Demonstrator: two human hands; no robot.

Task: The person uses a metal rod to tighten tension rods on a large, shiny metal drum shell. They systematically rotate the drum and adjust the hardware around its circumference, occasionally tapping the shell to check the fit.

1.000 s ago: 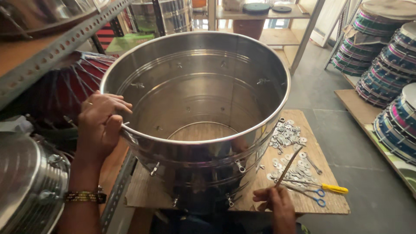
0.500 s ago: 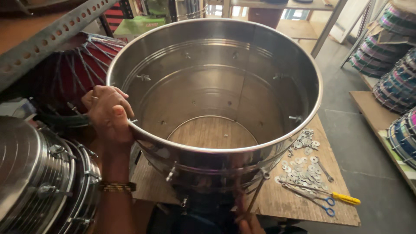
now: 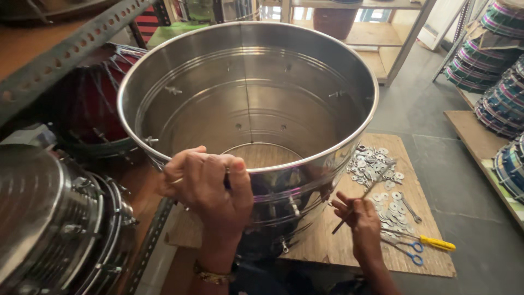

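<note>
Shell: large shiny steel drum shell (image 3: 245,104) standing open-end up on a wooden board (image 3: 327,248), middle of the scene.
Left hand: the left hand (image 3: 204,183) sits on the shell's near rim, fingers (image 3: 237,166) clamped on a small dark rod at the rim.
Right hand: the right hand (image 3: 360,218), near right beside the shell, fingers pinched together on a thin metal rod (image 3: 363,194).
Board: a heap of silver washers (image 3: 376,175) right of the shell; blue-handled scissors (image 3: 406,251) and a yellow-handled tool (image 3: 436,244) nearer.
Left side: a finished steel drum (image 3: 54,218) lying close by.
</note>
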